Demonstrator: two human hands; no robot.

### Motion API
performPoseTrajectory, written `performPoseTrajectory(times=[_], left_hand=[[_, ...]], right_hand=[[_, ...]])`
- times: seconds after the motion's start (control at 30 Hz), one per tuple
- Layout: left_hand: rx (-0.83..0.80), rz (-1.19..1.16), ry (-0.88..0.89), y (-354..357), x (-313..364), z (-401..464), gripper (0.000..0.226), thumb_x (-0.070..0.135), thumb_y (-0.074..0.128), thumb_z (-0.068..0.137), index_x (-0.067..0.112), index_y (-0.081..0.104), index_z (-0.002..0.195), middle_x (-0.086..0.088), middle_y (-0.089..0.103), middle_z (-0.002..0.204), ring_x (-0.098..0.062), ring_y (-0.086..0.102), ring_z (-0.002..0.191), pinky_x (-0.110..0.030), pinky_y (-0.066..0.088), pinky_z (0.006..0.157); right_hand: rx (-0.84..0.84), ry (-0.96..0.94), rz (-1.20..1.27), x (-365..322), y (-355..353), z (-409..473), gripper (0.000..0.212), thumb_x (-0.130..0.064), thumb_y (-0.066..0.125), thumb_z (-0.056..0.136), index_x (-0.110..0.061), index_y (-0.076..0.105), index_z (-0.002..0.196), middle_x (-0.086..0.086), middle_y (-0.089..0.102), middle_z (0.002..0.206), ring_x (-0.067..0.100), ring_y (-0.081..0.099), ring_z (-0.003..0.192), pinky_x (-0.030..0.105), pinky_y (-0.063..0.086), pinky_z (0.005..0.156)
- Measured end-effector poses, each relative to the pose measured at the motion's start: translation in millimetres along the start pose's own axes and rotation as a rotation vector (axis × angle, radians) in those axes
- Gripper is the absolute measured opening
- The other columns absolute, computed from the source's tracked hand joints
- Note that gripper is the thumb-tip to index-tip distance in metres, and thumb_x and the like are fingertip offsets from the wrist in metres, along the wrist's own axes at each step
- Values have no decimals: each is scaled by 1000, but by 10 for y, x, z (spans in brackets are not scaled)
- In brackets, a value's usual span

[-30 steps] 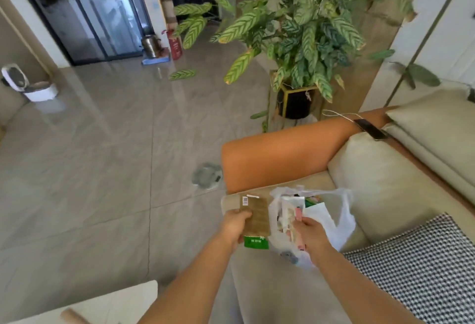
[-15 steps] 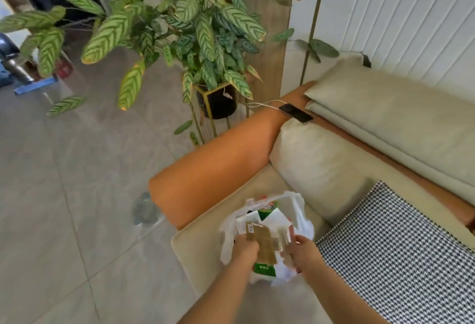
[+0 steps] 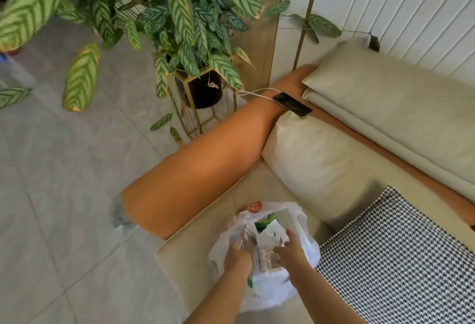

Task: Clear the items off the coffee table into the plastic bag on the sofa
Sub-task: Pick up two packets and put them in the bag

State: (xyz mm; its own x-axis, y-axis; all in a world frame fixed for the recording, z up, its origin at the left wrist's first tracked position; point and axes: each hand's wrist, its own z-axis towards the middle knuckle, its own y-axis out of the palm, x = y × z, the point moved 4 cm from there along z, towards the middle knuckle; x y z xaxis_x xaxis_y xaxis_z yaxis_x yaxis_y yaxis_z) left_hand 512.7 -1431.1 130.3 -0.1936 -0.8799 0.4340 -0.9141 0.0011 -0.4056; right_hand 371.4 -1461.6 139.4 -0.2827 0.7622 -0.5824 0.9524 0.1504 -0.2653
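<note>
Beige sofa (image 3: 321, 169) with orange arm, white plastic bag (image 3: 303, 249) on its seat cushion beside a checked throw (image 3: 401, 254), my left hand (image 3: 237, 255) and right hand (image 3: 291, 253) both in the bag mouth, packets (image 3: 267, 260) between them, grip unclear for either hand.

White plastic bag (image 3: 270, 290) sits on sofa seat (image 3: 205, 221) nr orange armrest, mouth open upward, red print on far rim. Inside: green-printed packaging (image 3: 266, 223), white paper, and a brownish flat pack (image 3: 264, 259) standing on edge at centre; details blurred. Bag walls crumpled, spread wide.
</note>
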Motion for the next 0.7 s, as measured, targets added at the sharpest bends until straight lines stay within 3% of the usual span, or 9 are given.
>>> performPoseTrajectory(times=[0.1,0.17,0.23,0.33,0.43,0.5,0.57,0.63,0.7], left_hand=[[12,6,1,-13,-17,-36,44,13,35,101,13,36,144,-12,52,132,-26,52,120,-31,40,99],[13,16,27,-54,-3,-148,45,10,40,99,11,36,143,-12,50,135,-26,50,122,-27,41,96],[20,14,69,-104,38,-311,45,8,43,97,8,36,142,-11,47,140,-25,47,128,-25,41,93],[18,-13,69,-120,91,-594,42,9,39,99,7,37,141,-11,45,141,-26,47,128,-25,42,90],[32,-59,57,-100,35,-833,38,15,38,98,13,45,135,-11,56,120,-30,57,110,-35,49,92],[52,-33,117,-97,-80,-965,35,20,44,96,14,53,129,-10,61,117,-30,60,107,-36,51,93],[70,22,181,-129,-248,-1133,30,22,50,92,15,59,121,-8,62,122,-29,60,111,-33,50,95],[76,13,211,-182,-445,-1357,25,22,58,86,14,66,108,-9,66,116,-30,62,108,-34,50,92],[112,12,207,-260,-674,-1542,24,26,61,84,17,67,106,-6,67,113,-25,63,105,-32,51,92]], right_hand=[[-15,-7,0,0,-31,-33,65,10,48,88,-11,27,146,12,47,126,22,52,83,38,51,73],[-40,-8,-17,13,-59,-50,59,11,50,87,-5,33,141,6,53,98,21,52,78,29,47,66],[-68,-17,-50,13,-92,-129,52,10,50,86,0,38,135,4,51,86,16,51,69,23,43,59],[-83,-55,-114,36,-158,-279,45,7,54,85,0,45,129,12,53,96,14,50,66,19,39,56],[-109,-137,-191,122,-194,-336,39,7,56,84,1,51,122,12,54,94,14,50,69,24,44,62],[-133,-212,-307,139,-168,-466,23,5,56,84,-7,60,103,5,54,82,14,52,70,31,50,71],[-170,-326,-496,93,-126,-777,12,-3,52,88,-12,58,84,-2,53,82,16,51,80,24,41,77],[-258,-400,-560,124,-31,-1031,15,-9,53,91,-12,61,103,1,56,100,20,53,96,21,36,79],[-306,-481,-634,208,81,-1205,14,-15,54,92,-16,65,101,3,59,105,23,56,109,18,33,78]])
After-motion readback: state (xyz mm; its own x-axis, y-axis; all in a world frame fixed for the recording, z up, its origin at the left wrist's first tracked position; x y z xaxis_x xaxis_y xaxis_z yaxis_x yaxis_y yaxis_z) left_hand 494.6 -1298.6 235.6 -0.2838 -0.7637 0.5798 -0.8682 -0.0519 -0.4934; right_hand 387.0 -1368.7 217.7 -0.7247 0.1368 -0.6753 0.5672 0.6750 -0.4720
